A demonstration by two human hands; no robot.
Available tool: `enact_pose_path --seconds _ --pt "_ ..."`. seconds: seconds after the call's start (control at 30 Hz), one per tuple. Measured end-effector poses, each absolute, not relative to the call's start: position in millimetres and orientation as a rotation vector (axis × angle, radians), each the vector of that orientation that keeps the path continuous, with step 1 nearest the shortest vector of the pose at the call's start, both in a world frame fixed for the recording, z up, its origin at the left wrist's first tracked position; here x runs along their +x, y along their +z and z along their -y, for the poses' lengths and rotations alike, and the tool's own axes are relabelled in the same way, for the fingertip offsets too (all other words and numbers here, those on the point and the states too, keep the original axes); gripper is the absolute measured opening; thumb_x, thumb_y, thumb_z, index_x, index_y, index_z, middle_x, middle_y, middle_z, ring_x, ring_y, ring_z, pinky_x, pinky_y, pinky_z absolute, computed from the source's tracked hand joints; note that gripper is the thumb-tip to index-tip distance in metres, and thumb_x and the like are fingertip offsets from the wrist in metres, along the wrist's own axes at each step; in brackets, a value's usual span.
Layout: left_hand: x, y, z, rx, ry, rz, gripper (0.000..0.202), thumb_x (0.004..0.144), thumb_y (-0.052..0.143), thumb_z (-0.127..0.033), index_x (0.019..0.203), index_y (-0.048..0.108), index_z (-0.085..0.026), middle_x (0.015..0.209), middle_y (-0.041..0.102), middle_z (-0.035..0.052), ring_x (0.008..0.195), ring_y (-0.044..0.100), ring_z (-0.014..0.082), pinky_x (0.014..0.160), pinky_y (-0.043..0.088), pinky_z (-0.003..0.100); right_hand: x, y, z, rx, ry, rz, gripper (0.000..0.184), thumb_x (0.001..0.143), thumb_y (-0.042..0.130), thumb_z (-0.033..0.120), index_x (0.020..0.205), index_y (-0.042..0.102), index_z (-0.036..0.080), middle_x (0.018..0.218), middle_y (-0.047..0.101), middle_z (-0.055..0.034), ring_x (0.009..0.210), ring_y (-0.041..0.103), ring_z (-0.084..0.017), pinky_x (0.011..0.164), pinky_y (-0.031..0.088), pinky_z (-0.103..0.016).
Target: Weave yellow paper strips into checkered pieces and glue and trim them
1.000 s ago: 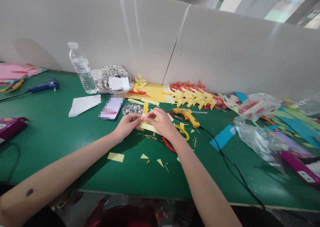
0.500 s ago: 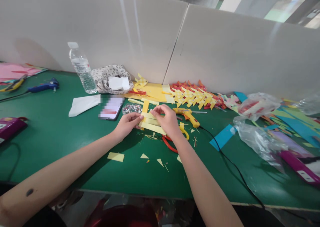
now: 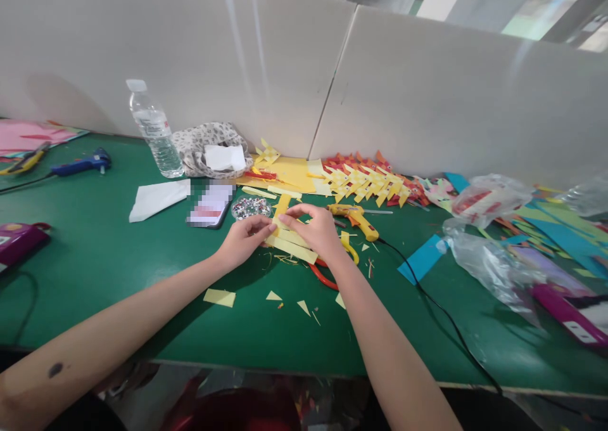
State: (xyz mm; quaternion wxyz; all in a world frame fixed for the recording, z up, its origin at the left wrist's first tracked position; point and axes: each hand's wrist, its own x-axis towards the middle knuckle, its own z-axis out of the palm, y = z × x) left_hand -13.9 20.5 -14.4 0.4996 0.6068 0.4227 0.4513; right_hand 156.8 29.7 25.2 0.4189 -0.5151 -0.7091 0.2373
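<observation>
Several yellow paper strips [image 3: 294,248] lie crossed together on the green table [image 3: 95,253], near its middle. My left hand [image 3: 244,238] pinches their left end with closed fingers. My right hand [image 3: 317,230] rests over their right part, its fingers closed on the upper strip. Under my right wrist lie scissors with yellow and red handles [image 3: 332,272]. A yellow glue gun [image 3: 357,218] sits just to the right of my right hand.
A water bottle [image 3: 154,133], a patterned pouch [image 3: 211,149], a phone [image 3: 211,206] and a dish of googly eyes [image 3: 251,208] stand behind my hands. Folded yellow and red paper pieces [image 3: 368,180] pile by the white partition. Plastic bags [image 3: 489,253] and coloured sheets crowd the right.
My right hand has moved a little to the right and up along the strips, which now show fanned out and more spread. My left hand has kept its hold.
</observation>
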Motion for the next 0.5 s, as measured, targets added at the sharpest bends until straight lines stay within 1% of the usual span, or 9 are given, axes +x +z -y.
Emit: enact_pose_path --seconds 0.07,0.13,0.37,0.5 --pt "-13.8 -15.6 -20.7 1.484 1.076 -1.038 0.028 0.074 0.060 -0.042 0.086 0.061 -0.017 0.069 0.055 -0.0008 0.064 0.052 0.0107 0.058 0.052 0.024 155.9 25.9 -28.9 -1.306 0.581 1.803 0.018 0.069 0.065 0.038 0.068 0.064 0.019 0.072 0.068 -0.0023 0.069 0.062 -0.016 0.070 0.047 -0.030" --pt "-13.9 -15.9 -21.3 1.473 1.069 -1.043 0.028 0.074 0.060 -0.042 0.086 0.060 -0.017 0.069 0.055 -0.0008 0.063 0.052 0.0105 0.058 0.052 0.024 155.9 26.1 -29.3 -1.305 0.569 1.800 0.018 0.069 0.065 0.036 0.066 0.064 0.019 0.071 0.068 -0.0021 0.067 0.061 -0.015 0.069 0.047 -0.030" --pt "-13.7 -8.1 -18.8 1.354 1.040 -1.012 0.030 0.074 0.059 -0.046 0.084 0.062 -0.018 0.072 0.055 -0.0014 0.067 0.053 0.0106 0.058 0.051 0.021 155.7 25.8 -29.0 -1.288 0.550 1.846 0.016 0.069 0.065 0.034 0.067 0.064 0.018 0.070 0.067 -0.0021 0.067 0.061 -0.015 0.069 0.046 -0.029" --pt "-13.8 -6.2 -17.7 1.367 1.044 -1.030 0.029 0.074 0.059 -0.045 0.084 0.063 -0.018 0.071 0.055 -0.0017 0.064 0.052 0.0094 0.056 0.048 0.019 154.7 27.6 -26.6 -1.274 0.551 1.866 0.017 0.070 0.064 0.035 0.067 0.063 0.019 0.070 0.068 -0.0022 0.068 0.061 -0.016 0.069 0.047 -0.030"
